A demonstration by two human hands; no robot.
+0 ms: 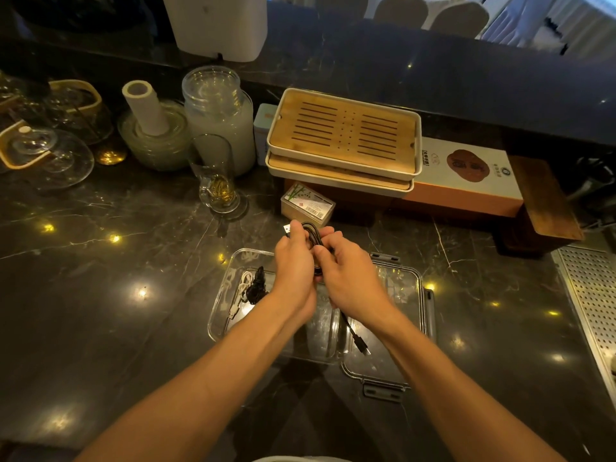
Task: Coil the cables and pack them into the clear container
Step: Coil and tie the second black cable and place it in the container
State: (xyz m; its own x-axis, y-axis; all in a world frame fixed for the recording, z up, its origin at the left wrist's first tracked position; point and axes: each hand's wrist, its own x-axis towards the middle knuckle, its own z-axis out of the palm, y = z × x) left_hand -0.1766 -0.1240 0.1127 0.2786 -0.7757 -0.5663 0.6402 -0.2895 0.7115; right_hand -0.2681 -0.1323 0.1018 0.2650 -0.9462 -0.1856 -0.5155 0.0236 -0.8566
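Note:
Both hands hold a black cable (314,240) above the clear container (222,295). My left hand (293,266) grips its loops, with a silver plug sticking out past the fingers. My right hand (346,275) pinches the same cable just beside it. The cable's free end hangs down under my right wrist and ends in a small plug (363,346). Inside the container, at its left end, lie a coiled black cable (256,288) and a white cable (241,288). The clear lid (400,295) with grey latches lies against the container's right side.
Stacked bamboo trays (343,138) on boxes stand behind the hands, with a small clear box (306,203) in front of them. Glass jars, a glass cup (216,175) and dishes crowd the back left. A perforated metal panel (593,305) runs along the right edge of the dark marble counter.

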